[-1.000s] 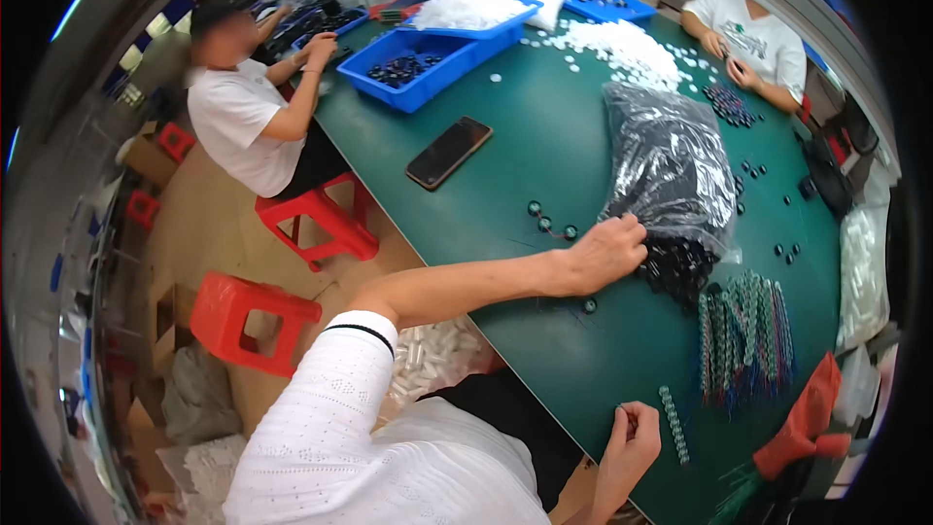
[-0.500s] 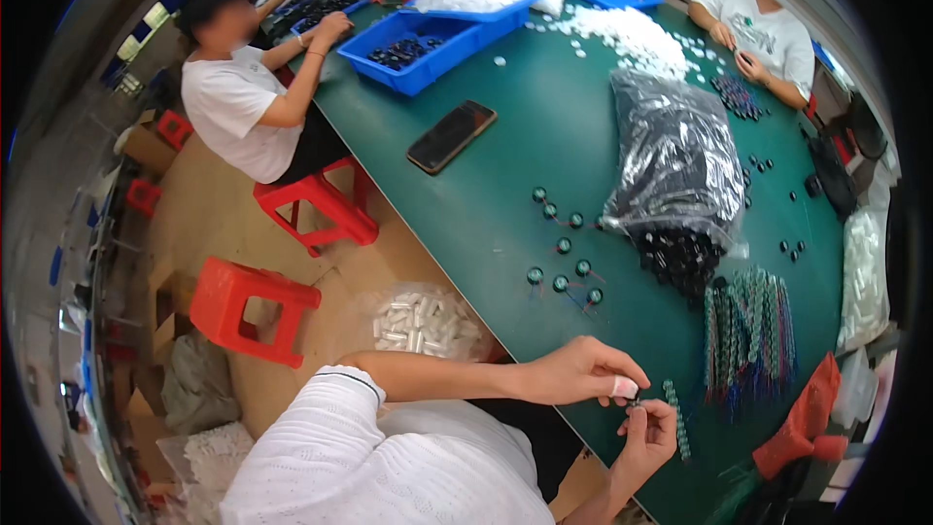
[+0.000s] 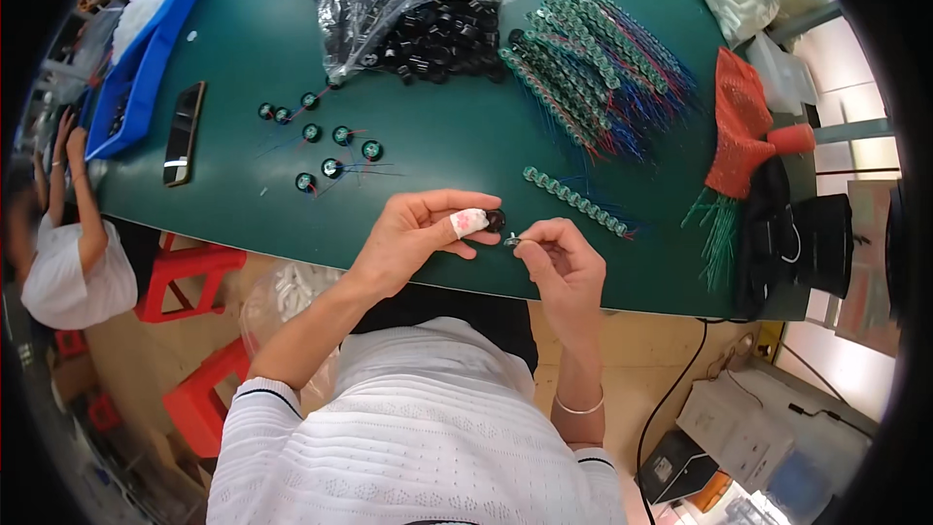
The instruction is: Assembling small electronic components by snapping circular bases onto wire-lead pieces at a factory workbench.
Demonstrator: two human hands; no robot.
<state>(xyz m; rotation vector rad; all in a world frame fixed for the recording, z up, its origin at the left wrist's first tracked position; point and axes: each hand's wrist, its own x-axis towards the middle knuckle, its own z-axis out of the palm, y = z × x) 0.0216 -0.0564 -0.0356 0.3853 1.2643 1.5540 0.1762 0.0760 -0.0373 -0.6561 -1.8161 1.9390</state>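
Note:
Close to the table's near edge, my left hand [image 3: 403, 238] grips a small black round cap [image 3: 496, 221] between fingers and thumb; a white-and-pink wrap covers the thumb. Just right of it, my right hand [image 3: 569, 277] pinches a tiny round piece [image 3: 512, 241], apparently a small circuit board. A narrow gap separates the two parts. Beyond my right hand lies a strip of joined round green circuit boards [image 3: 575, 201]. Several black caps with green boards and wires [image 3: 342, 135] are scattered farther left on the table.
A clear bag [image 3: 418, 10] spills black caps at the back. Right of it lies a heap of wired board strips [image 3: 603, 68]. A phone [image 3: 185, 133] and blue trays [image 3: 136, 87] are at left; red mesh [image 3: 739, 122] is at right. A co-worker [image 3: 78, 262] sits far left.
The view has swung toward the right and down, so things on the table appear shifted left. My hands, close together before, now hold their parts slightly apart.

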